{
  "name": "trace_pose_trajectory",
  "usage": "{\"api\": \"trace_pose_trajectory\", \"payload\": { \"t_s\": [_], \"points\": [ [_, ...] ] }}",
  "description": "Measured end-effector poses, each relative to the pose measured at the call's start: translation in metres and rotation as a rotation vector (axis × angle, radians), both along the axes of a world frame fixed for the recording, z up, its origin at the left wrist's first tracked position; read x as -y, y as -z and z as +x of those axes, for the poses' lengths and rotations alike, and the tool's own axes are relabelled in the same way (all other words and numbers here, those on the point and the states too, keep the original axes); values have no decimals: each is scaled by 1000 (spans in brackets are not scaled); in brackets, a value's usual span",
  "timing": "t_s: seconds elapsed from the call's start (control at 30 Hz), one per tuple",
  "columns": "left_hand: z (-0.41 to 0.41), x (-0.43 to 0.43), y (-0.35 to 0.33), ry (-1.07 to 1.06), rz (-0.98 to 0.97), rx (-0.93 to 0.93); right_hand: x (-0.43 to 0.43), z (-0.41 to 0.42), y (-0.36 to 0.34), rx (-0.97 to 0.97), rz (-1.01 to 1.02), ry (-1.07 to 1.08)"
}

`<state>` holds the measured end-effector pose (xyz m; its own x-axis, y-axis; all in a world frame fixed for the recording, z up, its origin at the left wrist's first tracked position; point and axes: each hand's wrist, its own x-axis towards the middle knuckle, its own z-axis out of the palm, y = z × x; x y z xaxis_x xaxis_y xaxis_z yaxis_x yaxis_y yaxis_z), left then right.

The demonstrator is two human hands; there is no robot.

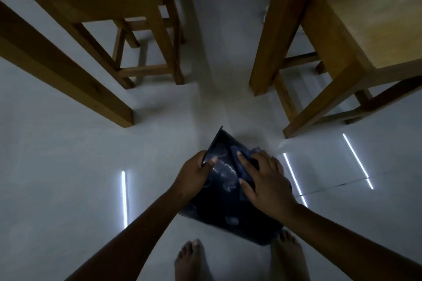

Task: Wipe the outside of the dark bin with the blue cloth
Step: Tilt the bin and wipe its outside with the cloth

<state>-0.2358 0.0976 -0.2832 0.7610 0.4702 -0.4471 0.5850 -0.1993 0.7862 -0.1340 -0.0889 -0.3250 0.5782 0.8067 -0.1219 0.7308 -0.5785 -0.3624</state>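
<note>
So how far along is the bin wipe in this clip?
Mid-wipe. Already done: the dark plastic bin is tipped on the pale tiled floor, the left hand gripping its rim. In hand: the right hand presses the blue cloth against its outer wall. How much remains unwiped is unclear in this dim light.

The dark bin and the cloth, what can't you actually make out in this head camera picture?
- Blue cloth: mostly covered by the right hand; only a dim edge shows beyond the fingers.
- Dark bin: its right side is hidden behind the right hand and forearm, its inside faces away, and low light leaves its patterned surface unclear.
- Left hand: grips the bin's rim; the fingers behind the wall are hidden.
- Bin's base: it lies near the feet; floor contact is unclear.
</note>
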Motion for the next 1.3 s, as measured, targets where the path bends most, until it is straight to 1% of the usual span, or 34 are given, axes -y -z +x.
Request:
{"api": "trace_pose_trajectory", "payload": {
  "t_s": [0.07, 0.13, 0.23, 0.3, 0.33, 0.37, 0.4, 0.47, 0.5, 0.53, 0.6, 0.63, 0.67, 0.7, 0.73, 0.8, 0.87, 0.9, 0.97, 1.0, 1.03, 1.1, 1.13, 1.2, 1.27, 1.3],
  "points": [
    [-10, 2, 9, -25, 66, 25, -11, -2, 9, -19, 33, -51],
    [-16, 4, 17, -57, 143, 50, -20, 0, 21, -83, 61, -45],
    [-20, 4, 23, -61, 220, 49, -7, 12, 33, -295, 99, 123],
    [-20, 4, 25, -57, 251, 43, 13, 11, 33, -332, 117, 244],
    [-19, 4, 25, -52, 271, 36, 17, 2, 29, -298, 105, 261],
    [-18, 4, 25, -47, 290, 27, 14, -11, 23, -229, 86, 217],
    [-17, 4, 24, -42, 304, 24, 8, -23, 18, -153, 83, 126],
    [-13, 4, 22, -33, 309, 32, -12, -31, 16, -100, 106, -39],
    [-10, 5, 21, -33, 303, 36, -21, -23, 18, -99, 117, -67],
    [-7, 5, 19, -32, 293, 38, -26, -9, 24, -154, 125, -28],
    [-1, 4, 18, -26, 278, 28, -18, 27, 38, -365, 134, 159],
    [2, 4, 18, -19, 278, 17, -8, 36, 40, -418, 113, 248],
    [4, 4, 18, -8, 283, 8, 2, 34, 40, -452, 96, 286],
    [6, 4, 18, 0, 289, 1, 9, 23, 36, -428, 71, 282],
    [6, 3, 19, 1, 296, -2, 11, 7, 30, -362, 55, 259],
    [6, 1, 21, -5, 307, 2, 11, -18, 21, -207, 46, 101],
    [7, 0, 22, -13, 312, 9, 3, -10, 24, -177, 51, 2],
    [9, 0, 22, -13, 308, 4, -1, 1, 27, -209, 57, 28],
    [14, 0, 21, -2, 306, -14, -5, 17, 30, -317, 106, 198],
    [16, 1, 22, -1, 314, -20, -6, 15, 29, -322, 106, 263],
    [17, 1, 21, -3, 325, -25, -6, 6, 27, -272, 69, 289],
    [21, 0, 22, 0, 327, -34, -4, -20, 20, -111, -5, 183],
    [24, -2, 23, 6, 299, -28, -3, -30, 16, -86, -21, 102],
    [26, -9, 18, 36, 169, 5, -4, -28, 14, -83, -6, -7],
    [19, -14, 12, 96, 49, 21, -11, -1, 19, -86, 31, -7],
    [12, -13, 10, 121, 53, 12, -14, 15, 23, -134, 45, 49]
  ]
}}
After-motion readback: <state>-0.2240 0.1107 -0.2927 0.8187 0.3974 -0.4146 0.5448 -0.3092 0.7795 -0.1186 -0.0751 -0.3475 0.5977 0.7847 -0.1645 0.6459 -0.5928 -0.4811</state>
